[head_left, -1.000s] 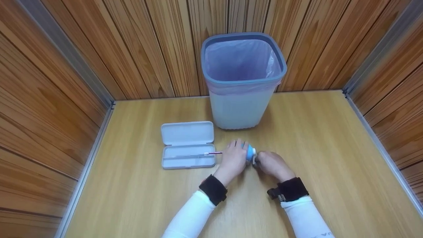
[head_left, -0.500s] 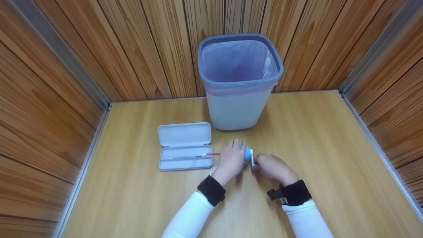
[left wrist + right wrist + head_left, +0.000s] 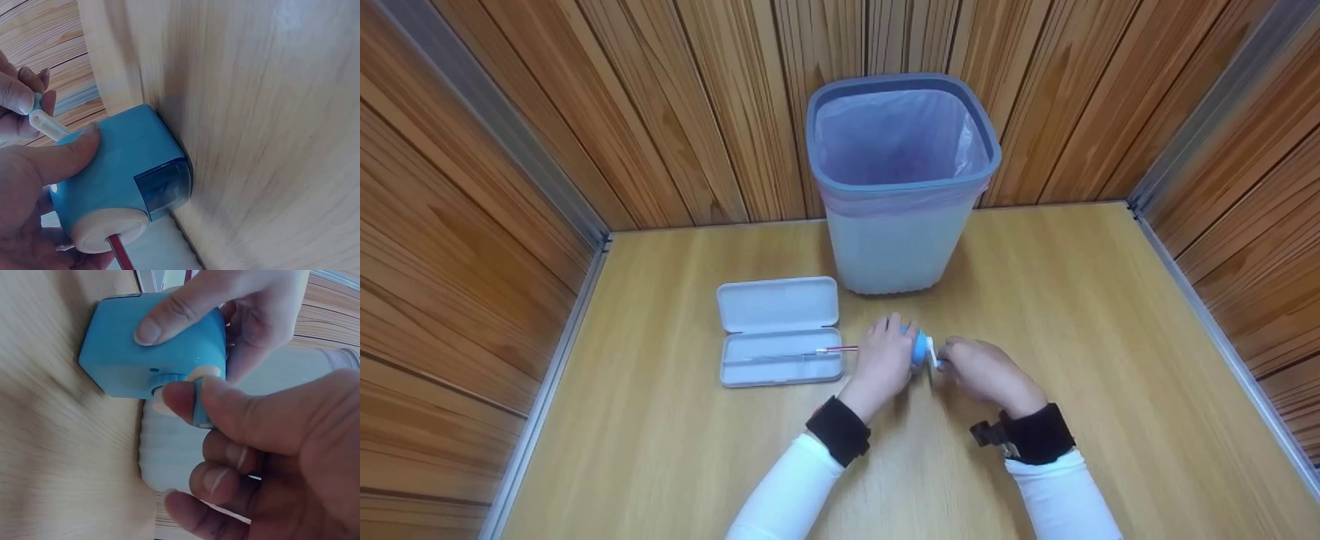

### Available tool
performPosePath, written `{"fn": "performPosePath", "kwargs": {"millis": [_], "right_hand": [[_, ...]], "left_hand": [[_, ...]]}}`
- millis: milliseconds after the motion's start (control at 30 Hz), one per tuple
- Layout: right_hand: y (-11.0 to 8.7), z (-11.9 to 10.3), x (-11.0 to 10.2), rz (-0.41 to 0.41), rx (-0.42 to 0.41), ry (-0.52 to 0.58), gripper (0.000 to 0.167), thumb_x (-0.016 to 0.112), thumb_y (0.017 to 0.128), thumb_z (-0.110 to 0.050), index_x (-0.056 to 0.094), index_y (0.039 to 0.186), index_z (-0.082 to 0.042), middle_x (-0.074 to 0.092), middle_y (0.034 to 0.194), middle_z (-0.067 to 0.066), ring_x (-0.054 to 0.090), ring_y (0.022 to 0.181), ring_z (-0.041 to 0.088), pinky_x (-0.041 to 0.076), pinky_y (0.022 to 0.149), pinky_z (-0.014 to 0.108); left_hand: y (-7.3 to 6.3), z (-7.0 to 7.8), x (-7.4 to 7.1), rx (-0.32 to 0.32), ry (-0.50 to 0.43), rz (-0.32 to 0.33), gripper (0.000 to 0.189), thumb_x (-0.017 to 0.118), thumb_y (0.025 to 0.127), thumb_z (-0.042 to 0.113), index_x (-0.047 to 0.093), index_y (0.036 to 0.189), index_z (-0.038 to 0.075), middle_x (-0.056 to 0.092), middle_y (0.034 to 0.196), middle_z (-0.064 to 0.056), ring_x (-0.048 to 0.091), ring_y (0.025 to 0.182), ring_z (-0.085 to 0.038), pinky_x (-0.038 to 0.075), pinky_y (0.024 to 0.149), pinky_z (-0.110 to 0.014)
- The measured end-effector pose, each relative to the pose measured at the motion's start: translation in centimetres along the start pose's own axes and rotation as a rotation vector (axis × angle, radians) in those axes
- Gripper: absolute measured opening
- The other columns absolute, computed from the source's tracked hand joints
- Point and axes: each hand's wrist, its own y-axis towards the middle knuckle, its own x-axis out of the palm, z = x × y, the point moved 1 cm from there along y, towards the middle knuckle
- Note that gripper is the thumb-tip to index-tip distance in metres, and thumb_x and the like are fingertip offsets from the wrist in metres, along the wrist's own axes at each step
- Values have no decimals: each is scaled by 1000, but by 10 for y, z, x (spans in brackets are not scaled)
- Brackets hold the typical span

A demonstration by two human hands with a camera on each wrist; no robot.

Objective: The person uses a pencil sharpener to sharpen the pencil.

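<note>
A: What did the head view show?

B: The left hand (image 3: 883, 356) held the blue pencil sharpener (image 3: 920, 349) on the tabletop (image 3: 660, 465), on the near side of the waste bin (image 3: 892, 247) and to the right of the pencil case (image 3: 780, 373), whose lid (image 3: 776, 304) lay folded back. A red pencil (image 3: 846, 349) stuck out of the sharpener toward the case.

A: What had just changed?

B: The crank (image 3: 934, 352). Half a second earlier it hung nearly straight down; now it slanted, and the right hand (image 3: 986, 375) had shifted slightly with it. The left hand had stayed put. I judged that the crank was being turned while the body was held steady.

A: And the left wrist view?

B: The left grip was clamped round the body, thumb on top. The pencil's red shaft entered the cream front (image 3: 107, 228), next to the dark see-through drawer (image 3: 166, 188). Its point was hidden, so I couldn't tell how sharp it was.

A: The right wrist view?

B: The right grip pinched the crank's blue knob (image 3: 201, 405) between thumb and forefinger. The remaining fingers curled beneath, apart from the sharpener, so only that pinch seemed to drive the turning.
</note>
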Motion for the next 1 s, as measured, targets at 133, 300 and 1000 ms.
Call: {"fn": "performPosePath", "kwargs": {"millis": [133,300,1000], "right_hand": [[1,0,-5,47,-32,-32,8,67,91,-6,71,98,-3,60,81,1,55,71,17,51,66,35],[4,0,-11,78,-33,-39,10,67,92,-7,71,100,-2,61,82,3,55,72,18,52,67,36],[23,7,-16,180,-23,-99,16,63,96,-10,72,106,-1,64,95,11,64,85,29,54,75,43]], "left_hand": [[0,1,-1,1,-8,-16,51,71,90,24,58,138,14,54,123,-12,51,114,-27,44,99,-39],[0,1,-1,10,-1,-33,53,71,90,25,56,139,15,54,126,-12,51,116,-28,43,101,-40],[0,-1,-3,13,-28,-61,51,68,92,20,55,141,15,51,134,-13,48,122,-29,41,104,-41]]}}
